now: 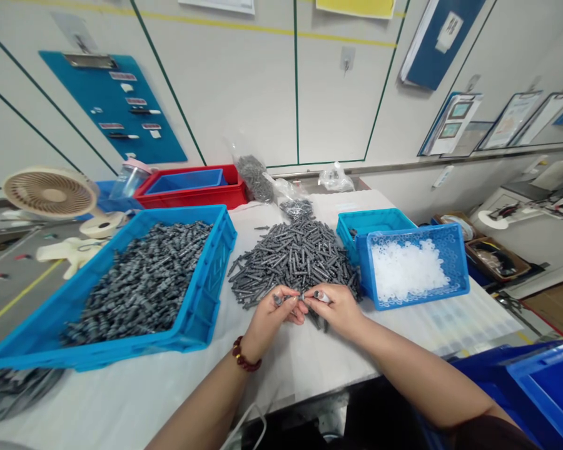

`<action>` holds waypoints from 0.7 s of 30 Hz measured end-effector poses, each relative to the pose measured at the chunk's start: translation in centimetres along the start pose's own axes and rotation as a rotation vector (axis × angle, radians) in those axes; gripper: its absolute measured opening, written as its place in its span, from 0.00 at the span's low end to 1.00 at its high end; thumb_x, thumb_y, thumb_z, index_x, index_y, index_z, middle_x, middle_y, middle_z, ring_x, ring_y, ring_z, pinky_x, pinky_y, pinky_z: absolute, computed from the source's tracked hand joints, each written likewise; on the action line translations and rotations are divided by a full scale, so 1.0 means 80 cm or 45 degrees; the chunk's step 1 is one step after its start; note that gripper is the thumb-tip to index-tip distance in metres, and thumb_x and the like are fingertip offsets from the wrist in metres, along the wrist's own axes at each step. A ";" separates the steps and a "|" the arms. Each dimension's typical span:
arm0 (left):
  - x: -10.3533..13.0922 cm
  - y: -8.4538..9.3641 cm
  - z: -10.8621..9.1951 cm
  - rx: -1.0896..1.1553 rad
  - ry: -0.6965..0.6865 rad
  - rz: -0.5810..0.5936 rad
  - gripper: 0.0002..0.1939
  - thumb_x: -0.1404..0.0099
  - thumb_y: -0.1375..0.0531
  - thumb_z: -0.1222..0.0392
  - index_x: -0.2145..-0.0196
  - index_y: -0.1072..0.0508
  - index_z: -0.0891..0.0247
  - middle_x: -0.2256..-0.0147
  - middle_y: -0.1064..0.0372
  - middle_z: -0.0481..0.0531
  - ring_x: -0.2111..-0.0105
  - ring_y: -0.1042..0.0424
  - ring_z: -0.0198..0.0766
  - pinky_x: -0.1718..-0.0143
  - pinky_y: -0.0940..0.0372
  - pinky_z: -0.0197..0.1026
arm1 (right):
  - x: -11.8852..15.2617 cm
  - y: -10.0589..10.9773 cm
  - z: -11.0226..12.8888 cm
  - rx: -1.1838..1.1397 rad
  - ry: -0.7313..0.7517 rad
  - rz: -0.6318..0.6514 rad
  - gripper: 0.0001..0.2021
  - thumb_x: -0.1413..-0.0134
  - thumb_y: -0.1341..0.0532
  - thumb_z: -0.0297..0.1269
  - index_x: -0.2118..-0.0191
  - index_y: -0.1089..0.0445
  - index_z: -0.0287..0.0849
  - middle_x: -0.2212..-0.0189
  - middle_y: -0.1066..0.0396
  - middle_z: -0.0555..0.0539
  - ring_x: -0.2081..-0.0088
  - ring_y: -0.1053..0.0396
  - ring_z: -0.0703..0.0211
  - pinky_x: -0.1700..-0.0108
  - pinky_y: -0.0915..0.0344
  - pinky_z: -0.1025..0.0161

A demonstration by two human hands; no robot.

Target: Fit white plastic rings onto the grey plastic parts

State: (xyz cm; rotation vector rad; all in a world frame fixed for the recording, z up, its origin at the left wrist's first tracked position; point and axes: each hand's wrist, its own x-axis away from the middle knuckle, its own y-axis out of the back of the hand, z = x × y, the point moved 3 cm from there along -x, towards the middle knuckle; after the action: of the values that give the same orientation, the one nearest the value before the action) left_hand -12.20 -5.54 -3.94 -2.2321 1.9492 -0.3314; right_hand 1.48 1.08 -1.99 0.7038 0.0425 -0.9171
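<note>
My left hand (273, 315) is closed on a small dark grey ribbed plastic part (278, 300), whose end sticks out between the fingers. My right hand (341, 310) pinches a short white pen-like stick (322, 296); its exact kind is not clear. The fingertips of both hands meet in front of a heap of loose grey ribbed parts (295, 250), and what lies between them is mostly hidden. Left of the hands, a big blue crate (216, 275) holds many similar grey parts. To the right, a tilted blue bin (457, 259) holds small white translucent rings (406, 265).
Behind the tilted bin stands a teal tray (375, 220). Bags of parts (254, 178) and a red bin (192, 199) line the back of the white-covered table (281, 375). A fan (54, 194) is at far left; dark blue crates (544, 387) stand at lower right.
</note>
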 end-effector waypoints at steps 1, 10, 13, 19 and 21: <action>0.000 -0.001 0.001 0.038 0.021 -0.007 0.17 0.46 0.36 0.51 0.68 0.36 0.65 0.75 0.28 0.48 0.79 0.30 0.32 0.76 0.34 0.35 | 0.001 -0.001 0.000 0.010 0.016 -0.013 0.05 0.49 0.40 0.32 0.68 0.26 0.41 0.73 0.25 0.50 0.71 0.29 0.64 0.65 0.37 0.68; 0.003 -0.010 -0.002 0.308 0.207 -0.034 0.18 0.51 0.32 0.52 0.71 0.34 0.67 0.80 0.31 0.46 0.83 0.35 0.27 0.81 0.39 0.29 | 0.006 -0.005 0.001 0.030 0.316 -0.079 0.10 0.48 0.43 0.29 0.63 0.26 0.44 0.67 0.23 0.49 0.66 0.26 0.62 0.62 0.33 0.68; 0.004 -0.014 0.001 0.394 0.278 -0.015 0.18 0.51 0.32 0.52 0.73 0.34 0.67 0.82 0.33 0.44 0.86 0.39 0.24 0.84 0.43 0.26 | 0.005 -0.006 0.002 0.044 0.363 -0.098 0.08 0.47 0.42 0.31 0.64 0.26 0.43 0.67 0.23 0.49 0.67 0.26 0.62 0.63 0.33 0.68; 0.005 -0.021 0.006 0.472 0.318 0.042 0.18 0.50 0.33 0.51 0.76 0.34 0.68 0.83 0.35 0.43 0.87 0.43 0.21 0.86 0.46 0.25 | 0.002 -0.005 0.006 0.037 0.321 -0.055 0.07 0.45 0.43 0.34 0.63 0.27 0.45 0.67 0.24 0.50 0.67 0.27 0.63 0.63 0.34 0.68; 0.004 -0.021 0.005 0.438 0.286 0.031 0.18 0.49 0.33 0.51 0.75 0.33 0.68 0.82 0.33 0.45 0.87 0.42 0.22 0.86 0.45 0.26 | 0.002 -0.001 0.004 0.075 0.251 -0.072 0.08 0.46 0.43 0.35 0.61 0.29 0.43 0.68 0.25 0.50 0.70 0.28 0.63 0.66 0.35 0.68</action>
State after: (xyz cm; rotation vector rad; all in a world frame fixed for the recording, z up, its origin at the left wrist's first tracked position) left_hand -10.47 -5.63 -3.91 -2.0190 1.8463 -0.8748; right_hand 1.47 0.71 -1.81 0.8499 0.2117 -0.9034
